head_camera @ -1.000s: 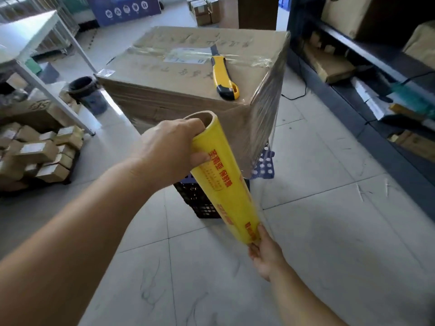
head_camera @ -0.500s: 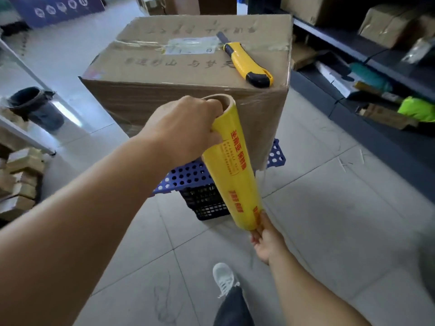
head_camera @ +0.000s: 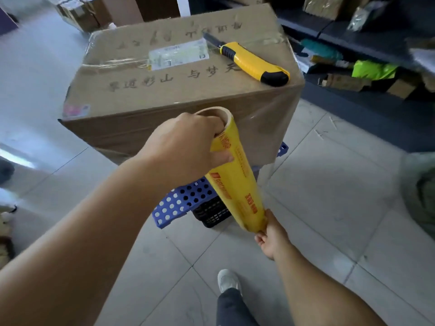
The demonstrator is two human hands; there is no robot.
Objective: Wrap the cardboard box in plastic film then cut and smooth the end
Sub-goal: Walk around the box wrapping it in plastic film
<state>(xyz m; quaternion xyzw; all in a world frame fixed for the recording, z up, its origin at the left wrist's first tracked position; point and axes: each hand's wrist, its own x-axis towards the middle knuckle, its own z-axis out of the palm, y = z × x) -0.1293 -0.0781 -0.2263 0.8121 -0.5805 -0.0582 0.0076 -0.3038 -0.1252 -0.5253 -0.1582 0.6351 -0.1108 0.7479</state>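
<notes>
A large cardboard box (head_camera: 179, 90) is seen standing on a blue perforated crate (head_camera: 179, 203), which is stacked on a black crate (head_camera: 211, 215) on the tiled floor (head_camera: 329, 208). The sides of the box are covered with clear plastic film (head_camera: 270, 128), glossy at the right front corner, where a stretched sheet of it runs down toward the roll. A yellow roll of film (head_camera: 237, 180) is held tilted in front of the box, its open cardboard core uppermost and its lower end nearer the camera. The upper end is gripped by the left hand (head_camera: 183, 147), whose fingers are hooked over the rim into the core while the thumb is pressed against the yellow outer surface. The lower end is held by the right hand (head_camera: 273, 236), the fingers curled at the bottom rim; how far they reach into the core cannot be told. On the top of the box a yellow and black utility knife (head_camera: 254, 64) is laid near the right edge, just beside a white shipping label (head_camera: 179, 54) under a strip of clear tape. Handwritten characters are seen across the lid. Dark shelving (head_camera: 353, 38) with assorted packages is set to the right, and more cartons (head_camera: 77, 12) are stacked behind. A white shoe (head_camera: 227, 281) and a dark trouser leg (head_camera: 233, 309) are visible at the bottom edge
</notes>
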